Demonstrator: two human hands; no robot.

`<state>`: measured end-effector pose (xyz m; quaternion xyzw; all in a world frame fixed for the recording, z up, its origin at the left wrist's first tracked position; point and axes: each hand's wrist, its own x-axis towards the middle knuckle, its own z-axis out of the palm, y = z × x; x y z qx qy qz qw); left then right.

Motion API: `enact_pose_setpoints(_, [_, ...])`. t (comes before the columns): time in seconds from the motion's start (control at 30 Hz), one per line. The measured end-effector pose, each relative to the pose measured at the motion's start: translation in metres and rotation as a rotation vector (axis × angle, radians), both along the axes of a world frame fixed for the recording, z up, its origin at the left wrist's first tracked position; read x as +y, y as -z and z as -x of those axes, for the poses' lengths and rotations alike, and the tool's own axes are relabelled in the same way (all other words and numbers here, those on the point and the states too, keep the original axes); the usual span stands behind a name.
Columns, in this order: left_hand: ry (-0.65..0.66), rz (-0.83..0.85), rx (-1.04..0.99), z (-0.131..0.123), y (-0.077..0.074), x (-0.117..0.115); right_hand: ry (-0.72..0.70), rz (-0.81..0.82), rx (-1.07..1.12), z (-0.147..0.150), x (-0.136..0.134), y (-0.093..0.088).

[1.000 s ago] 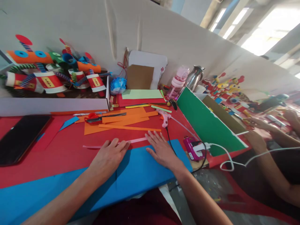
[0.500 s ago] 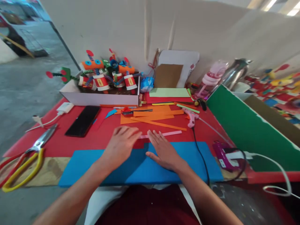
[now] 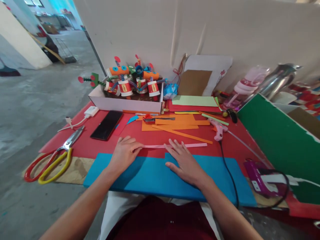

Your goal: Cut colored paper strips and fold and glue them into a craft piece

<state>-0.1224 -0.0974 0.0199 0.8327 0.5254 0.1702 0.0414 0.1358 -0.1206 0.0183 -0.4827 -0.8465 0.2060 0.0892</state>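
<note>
A narrow pink paper strip (image 3: 153, 146) lies across the red table covering, just beyond a blue board (image 3: 145, 176). My left hand (image 3: 125, 154) is closed, pinching the strip's left end between thumb and fingers. Flat over the strip, with fingers spread, rests my right hand (image 3: 183, 161); part of the strip passes under its fingertips and its right end sticks out. Orange paper strips (image 3: 180, 123) are piled beyond the hands, with small red-handled scissors (image 3: 149, 119) on them. A pink glue gun (image 3: 218, 130) lies to the right, its black cord running toward me.
At left are large shears (image 3: 67, 145) with red and yellow handles, a black phone (image 3: 106, 125) and a white charger (image 3: 91, 111). A white box (image 3: 130, 104) of paper-cup figures stands behind. Rightward are a purple power block (image 3: 257, 176) and a green-sided box (image 3: 272, 140).
My left hand has slid left, so more pink strip shows between my hands. My right hand stays on the strip. The view has turned left.
</note>
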Motion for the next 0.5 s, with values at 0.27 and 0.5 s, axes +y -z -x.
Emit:
enact_pose_setpoints(0.27, [0.097,-0.502,0.182,-0.015,-0.021,0.001,0.071,0.082,0.171,0.024,0.052,-0.021])
enact_pose_setpoints(0.5, [0.331,-0.629,-0.098,-0.052,-0.054,0.081,0.145,0.22,0.653,-0.001,0.093,-0.04])
